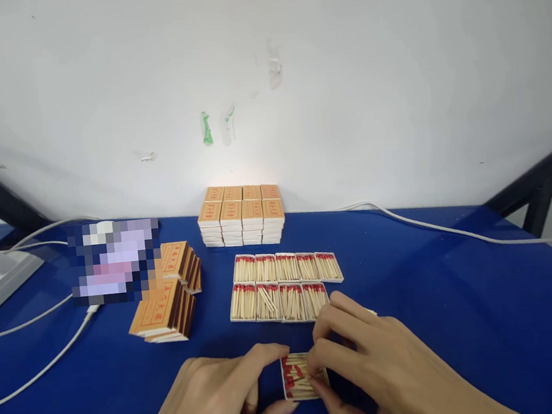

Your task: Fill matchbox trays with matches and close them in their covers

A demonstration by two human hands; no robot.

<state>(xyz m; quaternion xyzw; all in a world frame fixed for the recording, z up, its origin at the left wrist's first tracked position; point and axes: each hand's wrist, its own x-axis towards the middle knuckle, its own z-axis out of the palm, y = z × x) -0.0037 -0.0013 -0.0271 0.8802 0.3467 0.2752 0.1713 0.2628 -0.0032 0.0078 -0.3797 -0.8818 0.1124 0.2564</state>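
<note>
A small open matchbox tray lies in front of me on the blue table, filled with red-tipped matches lying sideways, some of them askew. My left hand steadies its left end, index finger at the far corner and thumb at the near one. Over the tray's right part, my right hand has thumb and fingertips closed on some of the matches; its fingers hide that end. Just beyond, two rows of filled matchbox trays stand side by side, heads pointing away from me. My right hand covers the near row's right end.
Stacked orange-topped matchboxes stand against the white wall. More matchbox covers are piled on the left, beside a blurred-out phone with a white cable. Another cable crosses the back right.
</note>
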